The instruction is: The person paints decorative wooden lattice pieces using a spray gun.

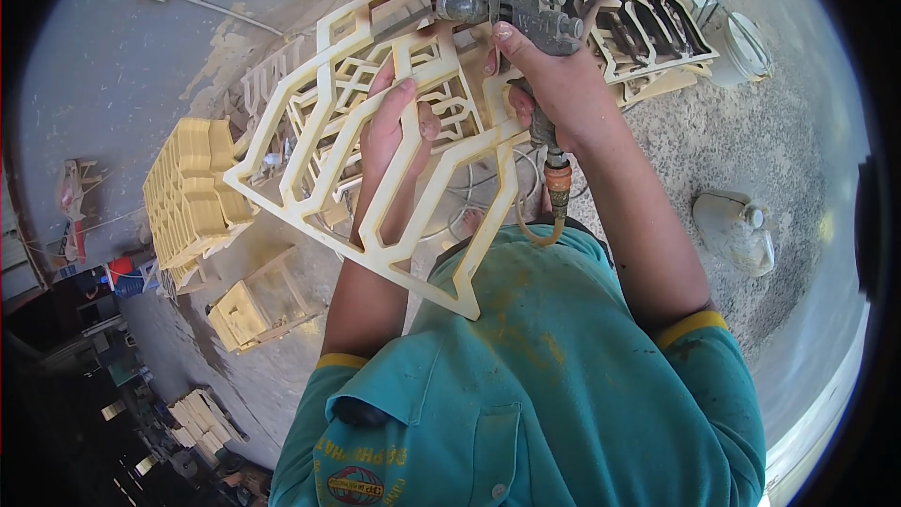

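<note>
My left hand point(399, 127) grips a cream lattice panel point(389, 258) by its slats, fingers wrapped round from below. The panel is tilted across my front, its near corner over my teal shirt. In my right hand point(558, 84) is a grey spray gun point(540, 14), held by its handle over the panel's far right part. A hose with an orange fitting point(557, 176) hangs from the handle. Dark brown colour shows on the panel's far end, near the gun.
Dark-stained lattice panels point(648, 14) lie beyond the gun. A white bucket point(746, 42) and a plastic jug point(737, 230) stand on the floor at right. Stacked yellowish pieces point(192, 192) and a small wooden frame point(249, 310) are at left. A looped hose lies below.
</note>
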Demonstrator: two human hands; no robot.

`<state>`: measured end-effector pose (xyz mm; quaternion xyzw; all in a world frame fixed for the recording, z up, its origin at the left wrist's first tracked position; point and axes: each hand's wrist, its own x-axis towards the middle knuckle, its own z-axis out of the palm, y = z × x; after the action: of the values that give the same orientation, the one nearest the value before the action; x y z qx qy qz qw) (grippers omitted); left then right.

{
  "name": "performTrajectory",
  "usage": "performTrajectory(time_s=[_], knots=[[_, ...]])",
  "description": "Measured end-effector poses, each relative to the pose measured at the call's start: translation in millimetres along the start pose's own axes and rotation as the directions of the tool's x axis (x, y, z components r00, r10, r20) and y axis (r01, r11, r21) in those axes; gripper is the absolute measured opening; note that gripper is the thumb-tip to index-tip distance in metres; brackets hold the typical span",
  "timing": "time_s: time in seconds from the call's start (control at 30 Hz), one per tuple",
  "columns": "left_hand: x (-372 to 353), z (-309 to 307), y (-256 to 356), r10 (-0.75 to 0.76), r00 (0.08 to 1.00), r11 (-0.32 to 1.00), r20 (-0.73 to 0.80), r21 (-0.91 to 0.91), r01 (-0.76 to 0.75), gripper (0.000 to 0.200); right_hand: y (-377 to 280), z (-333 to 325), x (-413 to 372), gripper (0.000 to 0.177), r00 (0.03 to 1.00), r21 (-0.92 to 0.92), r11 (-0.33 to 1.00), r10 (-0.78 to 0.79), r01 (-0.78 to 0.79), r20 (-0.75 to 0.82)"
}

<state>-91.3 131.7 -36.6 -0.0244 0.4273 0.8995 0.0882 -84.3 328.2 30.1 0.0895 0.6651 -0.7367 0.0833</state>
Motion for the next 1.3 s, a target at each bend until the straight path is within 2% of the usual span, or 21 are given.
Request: performTrajectory(time_s=[0.2, 0.3, 0.4, 0.53, 0.63, 0.73, 0.8, 0.9, 0.93, 1.03, 1.13, 1.3], knots=[[0.7, 1.7, 1.8, -0.012, 1.000, 1.000, 0.001, -0.004, 0.012, 0.049, 0.9, 5.9, -1.8, 0.021, 0.998, 0.016, 0.999, -0.031, 0.031, 0.051], [0.9, -2.1, -0.2, -0.003, 1.000, 1.000, -0.024, 0.002, 0.003, 0.050, 8.1, -1.0, 7.3, 0.022, 1.000, -0.048, 0.999, -0.003, 0.002, -0.005], [1.1, -3.4, -0.6, 0.000, 1.000, 1.000, -0.010, 0.001, 0.000, 0.050, 5.1, -6.4, 9.7, 0.023, 0.998, -0.013, 0.999, -0.036, 0.036, -0.048], [1.3, -1.1, 0.0, -0.010, 1.000, 1.000, -0.012, 0.003, 0.010, 0.051, -2.7, -4.1, 2.7, 0.025, 0.999, 0.008, 0.999, -0.033, 0.033, -0.026], [1.2, 1.4, 2.2, -0.050, 0.999, 0.999, 0.003, -0.015, 0.050, 0.037, -2.8, 0.8, 0.6, 0.025, 0.999, -0.010, 0.999, -0.031, 0.031, 0.034], [3.8, 0.1, 1.4, -0.031, 0.999, 1.000, 0.028, 0.005, 0.031, 0.052, 1.5, 3.5, 2.6, 0.025, 0.998, -0.018, 0.999, -0.043, 0.044, 0.050], [3.9, -2.0, 0.3, -0.024, 1.000, 1.000, 0.013, -0.005, 0.024, 0.052, -0.4, 0.9, 4.1, 0.026, 1.000, -0.056, 0.998, -0.013, 0.014, 0.025], [3.7, -1.6, 0.9, -0.018, 1.000, 1.000, -0.018, -0.014, 0.017, 0.053, -1.5, -7.7, 8.4, 0.027, 0.999, -0.020, 1.000, -0.021, 0.021, -0.041], [3.6, -1.2, 1.0, -0.018, 0.999, 1.000, -0.029, -0.016, 0.018, 0.053, -1.2, -6.4, 8.5, 0.029, 0.992, 0.067, 0.994, -0.084, 0.091, -0.098], [4.0, -3.5, 1.2, -0.013, 1.000, 1.000, -0.006, -0.027, 0.012, 0.053, -4.9, -13.0, 7.1, 0.028, 0.993, 0.023, 0.999, -0.040, 0.043, -0.111], [4.1, -5.5, 1.8, -0.034, 0.998, 0.998, -0.056, -0.045, 0.031, 0.054, -3.3, -16.5, 7.2, 0.027, 0.992, 0.094, 0.992, -0.076, 0.085, -0.102], [10.7, -17.0, 7.4, -0.082, 0.997, 0.988, -0.005, -0.132, 0.081, 0.043, -8.3, -22.5, 4.3, 0.024, 0.993, 0.201, 0.974, -0.087, 0.101, -0.077]])
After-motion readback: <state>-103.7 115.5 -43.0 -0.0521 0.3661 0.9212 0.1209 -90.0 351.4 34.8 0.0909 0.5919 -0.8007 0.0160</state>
